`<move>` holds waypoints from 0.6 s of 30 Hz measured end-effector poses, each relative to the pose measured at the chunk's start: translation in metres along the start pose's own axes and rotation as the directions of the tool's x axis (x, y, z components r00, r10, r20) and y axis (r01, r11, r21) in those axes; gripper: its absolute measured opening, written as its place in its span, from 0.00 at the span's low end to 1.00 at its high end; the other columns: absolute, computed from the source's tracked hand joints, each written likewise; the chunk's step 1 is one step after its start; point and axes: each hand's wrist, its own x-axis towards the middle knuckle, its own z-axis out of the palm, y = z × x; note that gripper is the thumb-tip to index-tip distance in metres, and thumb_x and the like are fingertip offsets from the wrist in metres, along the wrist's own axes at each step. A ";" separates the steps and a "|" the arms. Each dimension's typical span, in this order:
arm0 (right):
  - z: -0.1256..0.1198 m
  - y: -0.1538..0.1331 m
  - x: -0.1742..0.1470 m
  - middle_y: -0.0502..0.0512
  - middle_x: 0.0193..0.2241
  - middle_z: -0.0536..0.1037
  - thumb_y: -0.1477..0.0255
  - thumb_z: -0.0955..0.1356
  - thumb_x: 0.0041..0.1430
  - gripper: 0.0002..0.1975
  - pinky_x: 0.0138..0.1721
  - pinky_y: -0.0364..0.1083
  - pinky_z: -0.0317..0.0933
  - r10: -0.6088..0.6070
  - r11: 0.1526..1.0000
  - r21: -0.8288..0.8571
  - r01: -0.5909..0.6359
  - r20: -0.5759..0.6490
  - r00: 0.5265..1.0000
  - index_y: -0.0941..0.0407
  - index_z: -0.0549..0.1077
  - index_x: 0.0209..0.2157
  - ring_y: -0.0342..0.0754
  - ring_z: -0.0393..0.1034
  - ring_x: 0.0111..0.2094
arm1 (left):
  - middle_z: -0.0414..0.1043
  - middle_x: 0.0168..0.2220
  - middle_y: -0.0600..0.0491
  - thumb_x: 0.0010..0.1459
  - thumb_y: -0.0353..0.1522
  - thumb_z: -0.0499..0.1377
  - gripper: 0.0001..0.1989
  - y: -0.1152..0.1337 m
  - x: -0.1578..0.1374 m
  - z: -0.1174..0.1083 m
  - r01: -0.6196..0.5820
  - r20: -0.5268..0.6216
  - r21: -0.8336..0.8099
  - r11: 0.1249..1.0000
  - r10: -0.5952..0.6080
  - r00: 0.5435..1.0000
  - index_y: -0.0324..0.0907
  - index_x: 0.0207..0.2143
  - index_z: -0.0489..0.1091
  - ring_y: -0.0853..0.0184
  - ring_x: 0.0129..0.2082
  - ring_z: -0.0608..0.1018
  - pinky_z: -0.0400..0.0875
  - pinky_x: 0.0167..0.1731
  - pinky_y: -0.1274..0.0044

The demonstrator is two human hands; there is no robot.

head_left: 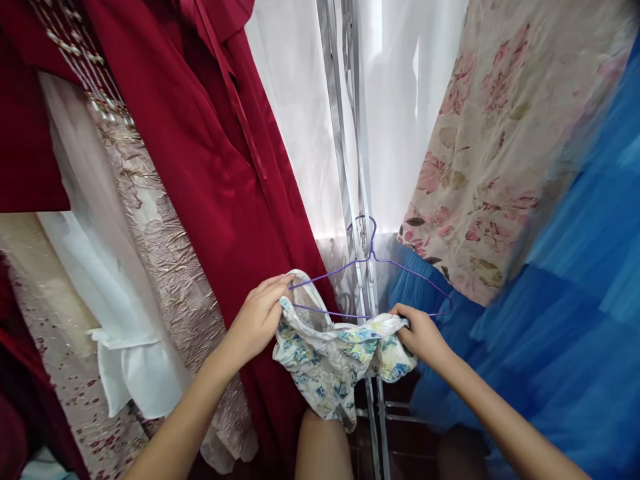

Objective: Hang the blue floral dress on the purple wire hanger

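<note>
Fingers (281, 284) of the left hand (259, 312) were clamped on the strap of a floral garment (333, 363), right where the left end of a purple hanger (400, 263) met the cloth. Those of the right hand (421, 335) were pinched on the garment's right upper edge, beside the hanger's lower bar, with the hanger's right end sticking out bare past them. The garment sagged between both hands, low in front of the metal uprights (341, 133); its hem hung just above a knee. Whether the hook was caught on the metal or merely in front of it could not be told.

Fitting cloth and hanger together seemed to be the work in hand. Done well, it called for the left fingers to keep strap and wire pinched as one, so that side would not slip, while the right spread its strap wide and eased it over the bare end without tugging the thin fabric. Keeping the bundle clear of the red dress (200, 173) and the blue tulle (575, 300) probably mattered too, since a wire end could snag there.
</note>
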 end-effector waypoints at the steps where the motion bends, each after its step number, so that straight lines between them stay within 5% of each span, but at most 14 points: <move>1: 0.002 -0.003 -0.004 0.51 0.31 0.79 0.81 0.62 0.48 0.12 0.37 0.44 0.60 -0.002 1.000 0.008 0.002 0.001 1.000 0.53 0.71 0.31 0.51 0.73 0.35 | 0.67 0.62 0.53 0.62 0.25 0.46 0.13 0.008 0.008 0.007 -0.015 0.018 -0.037 0.999 0.016 1.000 0.45 0.37 0.69 0.61 0.61 0.68 0.63 0.60 0.65; 4: 0.004 -0.010 -0.018 0.52 0.34 0.79 0.81 0.62 0.46 0.14 0.39 0.45 0.62 -0.009 1.000 0.025 0.010 -0.008 1.000 0.53 0.72 0.33 0.52 0.74 0.37 | 0.64 0.64 0.54 0.60 0.24 0.47 0.14 0.024 0.030 0.034 -0.048 0.044 -0.063 0.997 0.051 0.998 0.46 0.42 0.68 0.60 0.56 0.71 0.66 0.56 0.65; 7: -0.005 -0.011 -0.030 0.53 0.39 0.81 0.83 0.61 0.44 0.20 0.44 0.46 0.64 -0.032 0.996 0.085 0.033 -0.016 0.999 0.53 0.74 0.37 0.52 0.75 0.42 | 0.63 0.64 0.50 0.61 0.25 0.49 0.12 0.022 0.044 0.062 -0.029 -0.069 -0.056 0.998 0.026 0.997 0.45 0.42 0.67 0.57 0.60 0.67 0.63 0.57 0.63; 11: -0.024 -0.009 -0.039 0.55 0.42 0.80 0.85 0.60 0.44 0.27 0.48 0.49 0.65 -0.070 0.994 0.083 0.070 -0.003 0.998 0.53 0.76 0.44 0.54 0.75 0.46 | 0.75 0.45 0.49 0.63 0.28 0.48 0.13 0.003 0.050 0.085 0.119 -0.065 -0.314 0.942 -0.147 0.987 0.43 0.50 0.63 0.60 0.46 0.77 0.69 0.47 0.69; 14: -0.035 -0.010 -0.046 0.56 0.46 0.79 0.86 0.60 0.45 0.31 0.51 0.51 0.66 -0.134 0.990 0.046 0.135 -0.025 0.991 0.52 0.76 0.48 0.54 0.74 0.48 | 0.74 0.41 0.50 0.66 0.30 0.46 0.12 -0.002 0.044 0.090 0.125 -0.040 -0.331 0.935 -0.146 0.989 0.43 0.47 0.66 0.61 0.41 0.77 0.69 0.43 0.71; 18: -0.056 -0.003 -0.054 0.58 0.58 0.69 0.84 0.62 0.50 0.30 0.57 0.54 0.62 -0.237 0.972 -0.087 0.220 -0.340 0.910 0.49 0.74 0.53 0.57 0.66 0.58 | 0.73 0.42 0.50 0.66 0.29 0.46 0.12 0.008 0.032 0.087 0.116 -0.126 -0.194 0.974 -0.142 0.982 0.44 0.43 0.69 0.60 0.43 0.74 0.66 0.45 0.71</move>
